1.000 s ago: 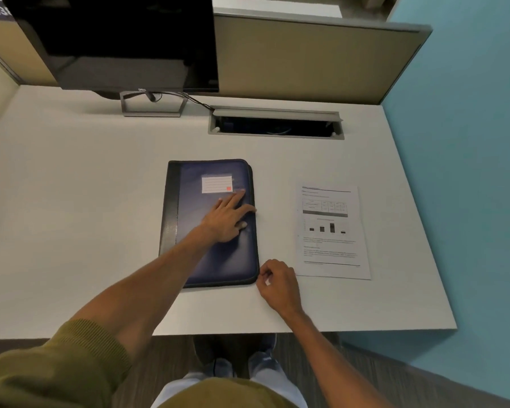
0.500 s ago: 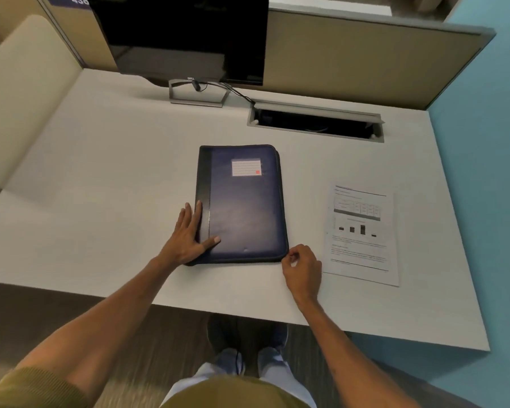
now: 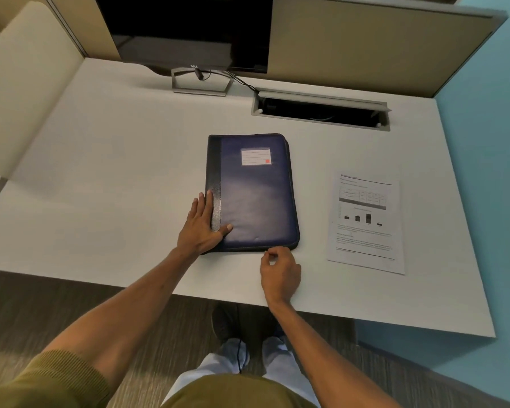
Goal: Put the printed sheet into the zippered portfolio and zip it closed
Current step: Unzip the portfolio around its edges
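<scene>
Both hands had been shifted: left hand (image 3: 202, 228) laid flat, released, on the portfolio (image 3: 252, 192) spine; right hand (image 3: 280, 270) grip pinched at its near edge, zipper pull presumed but unseen; unzipping was judged underway, printed sheet (image 3: 365, 222) untouched.

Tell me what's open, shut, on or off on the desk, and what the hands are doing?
portfolio: closed, flat on the desk.
printed sheet: outside the portfolio, face up, to its right.
monitor: screen dark.
cable hatch: lid up, open.
left hand: flat, pressing the portfolio's spine edge.
right hand: fingers pinched at the portfolio's near edge; zipper pull not visible.
</scene>
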The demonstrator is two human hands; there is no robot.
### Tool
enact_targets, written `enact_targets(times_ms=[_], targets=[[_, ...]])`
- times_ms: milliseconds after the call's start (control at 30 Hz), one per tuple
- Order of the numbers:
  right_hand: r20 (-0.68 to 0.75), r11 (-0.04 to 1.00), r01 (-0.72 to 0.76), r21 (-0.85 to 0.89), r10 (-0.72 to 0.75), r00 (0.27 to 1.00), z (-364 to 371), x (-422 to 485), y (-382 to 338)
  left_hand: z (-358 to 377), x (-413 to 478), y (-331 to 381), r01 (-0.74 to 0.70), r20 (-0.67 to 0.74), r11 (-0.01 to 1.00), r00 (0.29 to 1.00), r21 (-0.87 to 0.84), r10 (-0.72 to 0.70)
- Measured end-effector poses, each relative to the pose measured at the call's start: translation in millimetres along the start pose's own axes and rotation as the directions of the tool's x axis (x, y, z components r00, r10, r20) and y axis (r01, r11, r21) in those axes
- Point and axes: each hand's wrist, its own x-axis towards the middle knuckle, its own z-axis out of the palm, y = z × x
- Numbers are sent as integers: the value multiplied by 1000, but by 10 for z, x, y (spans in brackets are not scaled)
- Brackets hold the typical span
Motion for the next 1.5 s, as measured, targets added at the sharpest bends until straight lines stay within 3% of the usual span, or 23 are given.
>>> enact_targets(times_ms=[167,333,533,667,1067,1233,1367,1500], targets=[[-33,1000,-8,-9,7,999,138,-94,-62,45,-1,101,44,-42,999,998,18,-43],[-52,999,-41,-1,41,998,127,-27,2,72,-9,110,103,-138,984,987,144,-83],[-53,999,-37,18,38,998,169,-65,-38,125,-26,134,117,-139,992,984,52,-109],[50,997,78,-5,-78,996,325,-222,-176,87,-12,115,99,-116,994,989,36,-94],[184,983,166,80,-179,967,739,-557,-459,-179,-142,-219,-73,38,965,996,-250,85],[206,984,138,114,-159,966,750,-506,-452,-231,-339,-569,-203,277,976,936,-75,216],[197,986,112,125,-136,971,774,-540,-476,-202,-377,-616,-308,328,950,903,45,277],[249,977,187,99,-206,946,833,-643,-539,-234,-366,-606,-333,373,938,886,100,275]])
